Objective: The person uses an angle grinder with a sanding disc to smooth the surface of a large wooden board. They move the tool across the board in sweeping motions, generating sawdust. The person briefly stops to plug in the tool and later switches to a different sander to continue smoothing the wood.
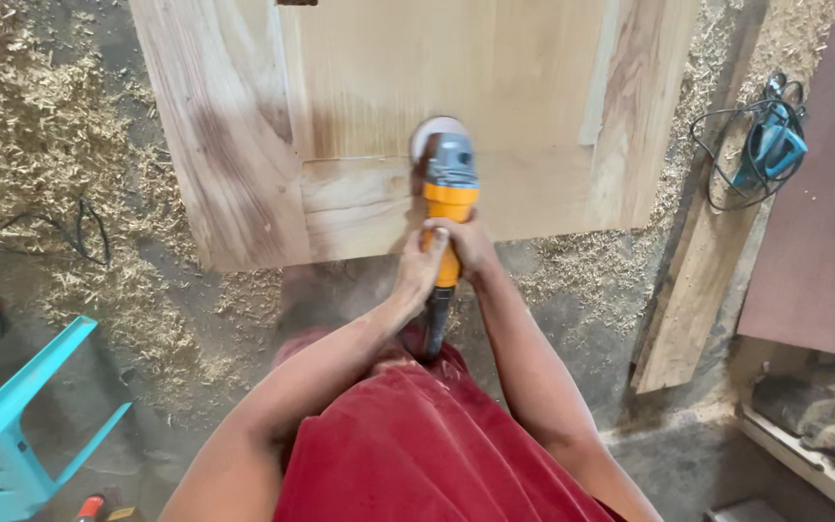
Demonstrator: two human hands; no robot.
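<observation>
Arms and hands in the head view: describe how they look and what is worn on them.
Both arms are bare from shoulder to wrist, with no sleeves over them. The left hand and right hand wear no gloves, and no watch, ring or band shows. A sleeveless dark red garment covers the torso between them.

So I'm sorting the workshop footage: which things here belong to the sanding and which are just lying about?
In use:
- yellow grinder
- wooden door panel
- left hand and right hand, both gripping the grinder

Lying about:
- blue power tool with its cord
- turquoise plastic chair
- leaning plank
- wood shavings
</observation>
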